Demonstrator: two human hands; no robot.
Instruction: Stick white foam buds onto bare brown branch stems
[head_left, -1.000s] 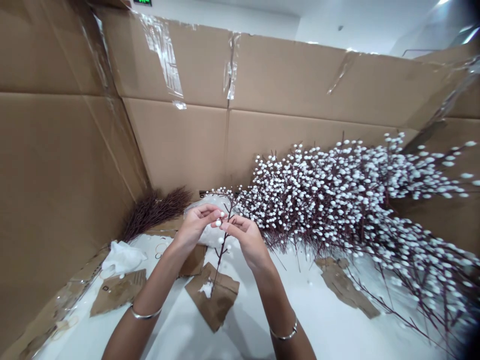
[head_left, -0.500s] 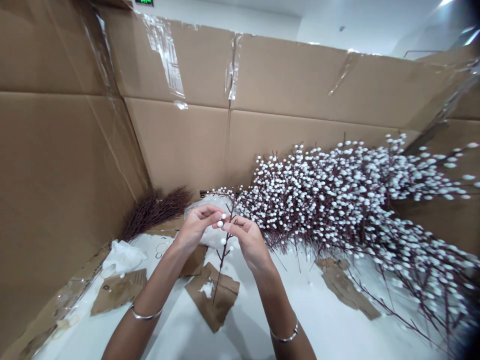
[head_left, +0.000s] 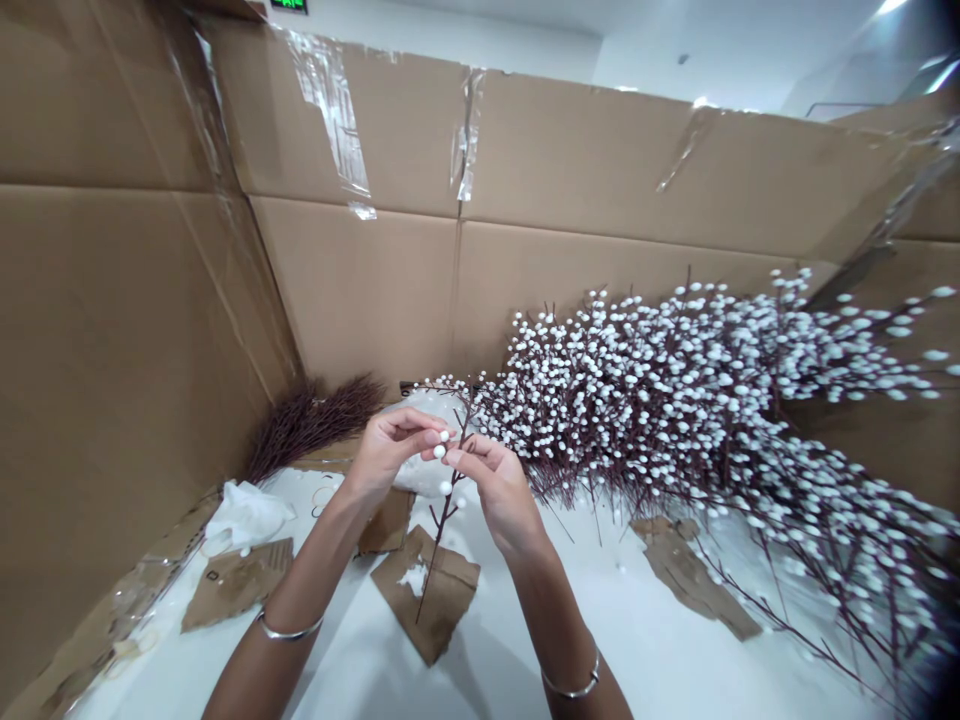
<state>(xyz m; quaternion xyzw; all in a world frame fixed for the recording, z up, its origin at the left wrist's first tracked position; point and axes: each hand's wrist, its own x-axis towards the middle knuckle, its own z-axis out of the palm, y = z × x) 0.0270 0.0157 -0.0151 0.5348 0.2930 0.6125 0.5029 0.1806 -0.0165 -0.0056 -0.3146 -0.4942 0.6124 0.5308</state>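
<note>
A thin brown artificial twig (head_left: 442, 522) stands tilted between my hands, its lower end over a torn piece of cardboard (head_left: 450, 590). My right hand (head_left: 499, 485) pinches the twig's upper part between thumb and fingers. White berries (head_left: 445, 488) sit on its side shoots. My left hand (head_left: 394, 445) is closed in a pinch at a white berry (head_left: 444, 436), close to my right fingertips. Another white berry (head_left: 439, 452) shows just below that pinch. The exact contact at the fingertips is partly hidden.
A large heap of white-berried branches (head_left: 660, 390) fills the right side. Bare brown twigs (head_left: 311, 420) lie at the back left. A clear plastic bag (head_left: 431, 470) with white contents is behind my hands. White crumpled material (head_left: 247, 512) and cardboard scraps (head_left: 240, 583) lie on the white table (head_left: 337, 640). Cardboard walls (head_left: 360, 270) enclose the area.
The twig's lower end has swung slightly left and down. Both hands stay close together in nearly the same place, the left shifted a touch leftward.
</note>
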